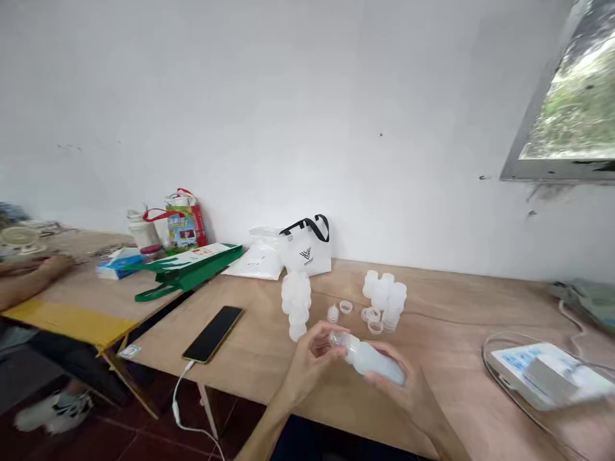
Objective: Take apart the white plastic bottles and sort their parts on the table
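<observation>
My right hand (pixel 403 378) is wrapped round the body of a translucent white plastic bottle (pixel 382 363), which lies tilted with its top toward the left. At that top, my left hand (pixel 314 352) pinches a clear plastic cap (pixel 342 340); whether it is threaded on, I cannot tell. Just beyond my hands lie a clear ring (pixel 346 307), a small clear ribbed piece (pixel 333 313) and another ring (pixel 375 328). A cluster of white bottles (pixel 296 298) stands on the left, and a second group of white bottles (pixel 382 289) on the right.
A phone (pixel 213 334) with a white cable lies left on the wooden table (pixel 254 320). Behind stand a white bag (pixel 310 250) and a white plastic packet (pixel 257 259). A green bag (pixel 192 266) spans the table gap. A white device (pixel 552 374) with cables sits right, near a blurred hand.
</observation>
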The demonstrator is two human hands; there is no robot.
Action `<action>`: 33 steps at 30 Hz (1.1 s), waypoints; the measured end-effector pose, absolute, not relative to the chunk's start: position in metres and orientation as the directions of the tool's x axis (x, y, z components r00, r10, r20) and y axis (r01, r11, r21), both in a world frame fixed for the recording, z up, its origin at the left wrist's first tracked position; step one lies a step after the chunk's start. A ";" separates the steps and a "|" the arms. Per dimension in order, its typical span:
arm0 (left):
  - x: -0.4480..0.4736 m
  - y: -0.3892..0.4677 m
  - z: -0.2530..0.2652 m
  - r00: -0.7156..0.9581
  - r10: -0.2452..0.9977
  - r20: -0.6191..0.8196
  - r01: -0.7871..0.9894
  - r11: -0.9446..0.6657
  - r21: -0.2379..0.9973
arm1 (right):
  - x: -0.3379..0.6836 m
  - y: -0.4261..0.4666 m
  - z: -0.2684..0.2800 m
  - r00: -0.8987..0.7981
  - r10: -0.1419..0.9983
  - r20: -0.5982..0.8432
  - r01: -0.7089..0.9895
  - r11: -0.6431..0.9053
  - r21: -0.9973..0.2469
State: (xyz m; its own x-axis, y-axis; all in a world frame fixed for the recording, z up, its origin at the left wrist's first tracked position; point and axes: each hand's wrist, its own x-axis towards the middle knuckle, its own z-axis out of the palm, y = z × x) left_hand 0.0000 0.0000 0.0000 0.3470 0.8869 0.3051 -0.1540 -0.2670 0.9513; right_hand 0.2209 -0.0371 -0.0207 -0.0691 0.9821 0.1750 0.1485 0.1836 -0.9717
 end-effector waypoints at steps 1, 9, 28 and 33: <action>0.000 0.001 0.001 0.358 0.884 0.301 -0.146 -0.266 0.953 | 0.221 -0.036 -0.023 -0.127 0.988 0.083 0.087 0.094 -0.992; -0.004 0.004 0.000 0.394 0.871 0.293 -0.198 -0.231 0.953 | 0.206 -0.033 -0.025 -0.270 0.962 -0.045 -0.139 -0.086 -0.987; -0.104 0.027 0.035 -0.370 0.821 0.435 0.044 -0.452 0.891 | 0.244 -0.016 -0.020 0.029 0.997 0.072 -0.129 0.075 -0.989; -0.117 0.063 -0.008 -0.288 0.865 0.411 0.293 -0.329 0.898 | 0.246 -0.009 -0.027 0.041 0.997 0.064 -0.071 0.067 -0.995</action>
